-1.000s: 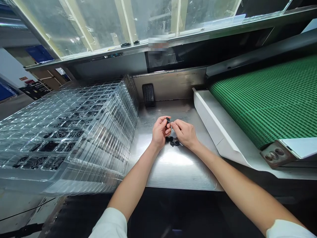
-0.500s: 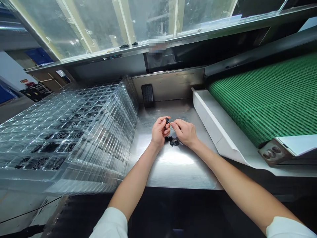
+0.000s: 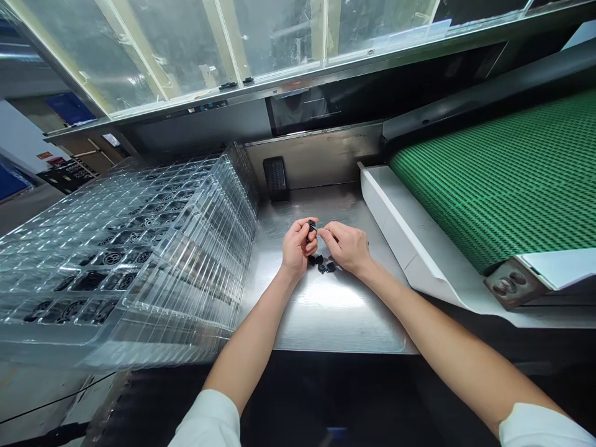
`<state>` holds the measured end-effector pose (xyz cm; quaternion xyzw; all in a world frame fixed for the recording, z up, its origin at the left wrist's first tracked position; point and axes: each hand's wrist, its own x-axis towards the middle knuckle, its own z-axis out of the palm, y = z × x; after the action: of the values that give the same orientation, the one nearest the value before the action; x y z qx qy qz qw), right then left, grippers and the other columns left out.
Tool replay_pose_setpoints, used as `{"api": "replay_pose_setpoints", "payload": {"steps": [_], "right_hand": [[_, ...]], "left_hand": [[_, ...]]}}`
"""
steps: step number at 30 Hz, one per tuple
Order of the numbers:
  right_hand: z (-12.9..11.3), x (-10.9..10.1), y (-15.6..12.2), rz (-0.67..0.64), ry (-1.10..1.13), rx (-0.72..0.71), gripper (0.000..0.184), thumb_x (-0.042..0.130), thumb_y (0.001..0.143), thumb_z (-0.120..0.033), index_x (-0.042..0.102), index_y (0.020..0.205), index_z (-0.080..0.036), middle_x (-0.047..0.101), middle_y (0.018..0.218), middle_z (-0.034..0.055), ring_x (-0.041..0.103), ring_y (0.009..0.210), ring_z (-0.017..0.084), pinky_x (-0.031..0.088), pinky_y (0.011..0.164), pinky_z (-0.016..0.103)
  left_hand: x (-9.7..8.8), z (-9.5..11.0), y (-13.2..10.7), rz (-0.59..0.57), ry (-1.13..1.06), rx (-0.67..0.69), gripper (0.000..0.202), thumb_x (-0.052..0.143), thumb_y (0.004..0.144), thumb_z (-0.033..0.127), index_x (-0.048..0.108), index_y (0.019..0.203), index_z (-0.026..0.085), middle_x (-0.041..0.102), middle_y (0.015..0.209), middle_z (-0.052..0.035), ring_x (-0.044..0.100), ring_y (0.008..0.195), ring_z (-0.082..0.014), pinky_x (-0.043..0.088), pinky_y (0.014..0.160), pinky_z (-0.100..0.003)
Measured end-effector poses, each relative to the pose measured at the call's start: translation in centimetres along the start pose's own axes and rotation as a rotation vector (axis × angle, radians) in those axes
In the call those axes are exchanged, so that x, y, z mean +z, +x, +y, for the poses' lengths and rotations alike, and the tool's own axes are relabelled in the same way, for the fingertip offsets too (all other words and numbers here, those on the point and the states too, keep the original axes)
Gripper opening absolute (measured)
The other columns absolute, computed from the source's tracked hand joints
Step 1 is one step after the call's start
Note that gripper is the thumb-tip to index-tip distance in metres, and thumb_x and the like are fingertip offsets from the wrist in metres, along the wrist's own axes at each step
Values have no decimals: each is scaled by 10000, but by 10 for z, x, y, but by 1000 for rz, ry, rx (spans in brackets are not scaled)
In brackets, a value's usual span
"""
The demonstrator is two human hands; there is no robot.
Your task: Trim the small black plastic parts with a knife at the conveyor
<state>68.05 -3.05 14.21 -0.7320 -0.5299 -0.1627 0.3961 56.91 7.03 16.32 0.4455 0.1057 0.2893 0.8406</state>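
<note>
My left hand point(image 3: 296, 247) is closed around a small black part point(image 3: 311, 226), pinched between thumb and fingers above the metal table. Close beside it on the right, my right hand point(image 3: 348, 246) is closed, its thumb and forefinger pinched at the edge of that part; whatever lies between those fingertips is too small to make out. Several small black parts point(image 3: 322, 267) lie loose on the steel surface point(image 3: 326, 316) just below the hands.
On the left stands a tall stack of clear plastic trays point(image 3: 195, 261), its top pockets holding black round parts point(image 3: 112, 257). To the right, a white chute edge point(image 3: 405, 236) borders a green conveyor belt point(image 3: 503, 180). A black block point(image 3: 275, 177) leans against the back wall.
The hands stay close together at the black part with hardly any movement. The whole view has shifted slightly.
</note>
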Motion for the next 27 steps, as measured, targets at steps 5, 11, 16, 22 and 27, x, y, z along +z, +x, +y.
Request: {"api": "replay_pose_setpoints", "payload": {"steps": [5,11,16,22,27], "right_hand": [[0,-1,0,4,-9,-13,485,361,1087,-509,574,761,-219,623,733,36,541,671,172,287,620,311],[-1,0,0,12,-25,-12,480,371,1084,-506,564,751,-219,611,718,35,529,655,171,279,610,314],[-2,-1,1,24,-32,-22,478,379,1084,-504,563,749,-216,607,715,34,521,646,167,280,614,317],[-2,-1,0,28,-37,-29,482,379,1084,-511,555,747,-215,601,712,38,517,647,170,267,611,318],[-2,-1,1,17,-45,-36,505,348,1092,-527,549,750,-215,596,712,42,518,650,172,271,618,314]], "left_hand": [[-1,0,0,-10,-7,6,279,725,864,353,642,1047,161,447,656,51,319,449,-37,175,435,-182],[0,1,0,-4,-9,-6,271,724,875,355,642,1037,155,435,647,55,321,443,-34,169,435,-185],[1,1,0,0,-21,-12,277,732,881,366,640,1033,153,432,647,58,320,440,-31,168,432,-183],[-1,-1,0,-1,-7,-7,276,732,866,357,647,1038,158,440,647,53,319,444,-35,166,434,-187],[-1,0,0,-8,-20,0,278,737,857,346,650,1035,151,429,637,57,315,438,-36,163,427,-185]]}}
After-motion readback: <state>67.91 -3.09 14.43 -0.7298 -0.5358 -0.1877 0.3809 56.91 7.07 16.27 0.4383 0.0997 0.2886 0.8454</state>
